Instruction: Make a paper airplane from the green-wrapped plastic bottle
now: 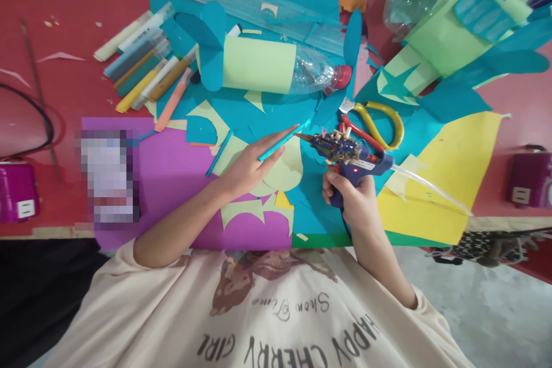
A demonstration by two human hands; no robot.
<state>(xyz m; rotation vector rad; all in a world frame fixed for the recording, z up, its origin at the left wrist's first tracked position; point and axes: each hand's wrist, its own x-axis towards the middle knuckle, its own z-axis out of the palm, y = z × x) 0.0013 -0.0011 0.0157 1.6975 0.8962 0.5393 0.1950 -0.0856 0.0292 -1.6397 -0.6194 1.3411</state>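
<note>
My right hand (351, 198) grips a blue hot glue gun (357, 167) whose small red light is lit, and a clear glue stick (431, 187) juts from its back. A clump of brown and pale scraps clings around the nozzle. My left hand (254, 167) holds a narrow blue paper strip (284, 141) between thumb and fingers. The nozzle tip is at the strip, touching or nearly so. Beyond the hands lies a plastic bottle (313, 72) on its side, wrapped in pale green paper (259, 63), with a red cap and blue paper fins.
Scissors (382, 126) with red and yellow handles lie just beyond the glue gun. Several markers (146, 63) are at the far left, a blurred phone-like object (107, 175) on purple paper (161, 167). A second green-wrapped piece (452, 34) with a blue star stands right. Paper offcuts cover the middle.
</note>
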